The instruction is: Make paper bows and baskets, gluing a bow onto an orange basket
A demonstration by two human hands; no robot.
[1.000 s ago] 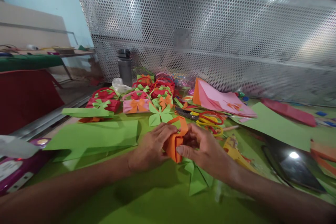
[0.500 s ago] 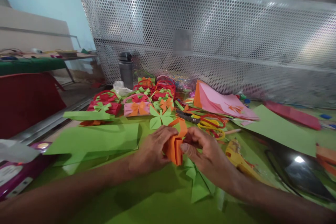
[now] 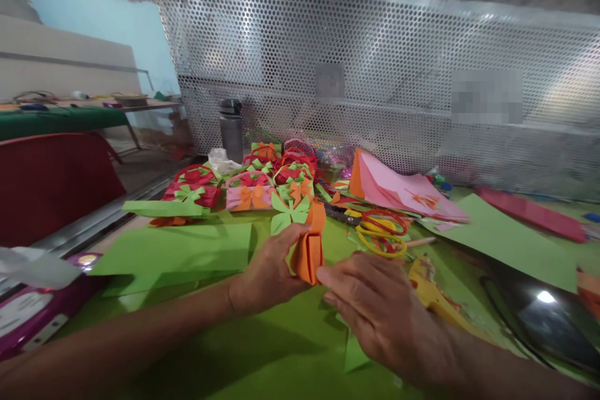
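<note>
An upright piece of folded orange paper, box-like with a strip curving up from its top, is gripped in my left hand, its fingers closed around the left side. My right hand has its back turned up and its fingers bent close together, the fingertips on the paper's lower right edge. Its thumb is hidden. Beneath the right hand lies a green paper piece, mostly covered. Just beyond the orange paper sits a green paper flower shape.
Small decorated paper bags stand at the back by a grey bottle. Scissors and a yellow glue gun lie right, near a dark phone-like device. Green sheets lie left, beside a purple device.
My right hand has moved down from the paper's upper right side and turned its back upward. The orange paper is more upright, and the green piece is more covered.
</note>
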